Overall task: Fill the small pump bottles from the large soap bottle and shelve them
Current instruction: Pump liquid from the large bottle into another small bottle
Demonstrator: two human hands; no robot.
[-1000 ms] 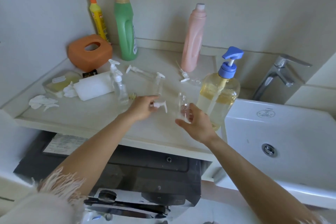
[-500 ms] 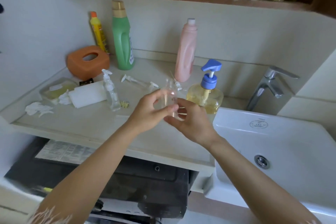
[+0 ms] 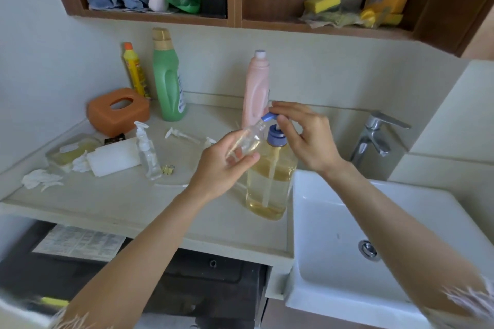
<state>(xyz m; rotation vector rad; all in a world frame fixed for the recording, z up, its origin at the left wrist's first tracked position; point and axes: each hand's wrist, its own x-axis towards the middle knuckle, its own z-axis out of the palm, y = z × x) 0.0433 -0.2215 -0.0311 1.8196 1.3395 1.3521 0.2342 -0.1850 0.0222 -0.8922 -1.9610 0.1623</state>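
The large soap bottle [image 3: 268, 184], clear with amber liquid and a blue pump [image 3: 275, 128], stands on the counter beside the sink. My left hand [image 3: 227, 165] holds a small clear bottle [image 3: 247, 140] tilted, its open neck right under the blue spout. My right hand [image 3: 304, 136] rests on top of the blue pump head, fingers curled over it. A second small pump bottle [image 3: 147, 153] with its white pump on stands upright to the left. Loose white pump heads [image 3: 177, 133] lie on the counter behind.
A white sink [image 3: 374, 235] and chrome tap [image 3: 374, 136] are at the right. Green [image 3: 168, 80], yellow [image 3: 135, 69] and pink bottles [image 3: 255, 88], an orange tissue holder [image 3: 117, 111] and a white roll [image 3: 115, 156] crowd the counter. Wooden shelves [image 3: 235, 19] above hold cloths, bottles and sponges.
The small bottle passed to my left hand and rose to the soap bottle's spout. My right hand moved up onto the blue pump. The view tilted upward, showing the shelves.
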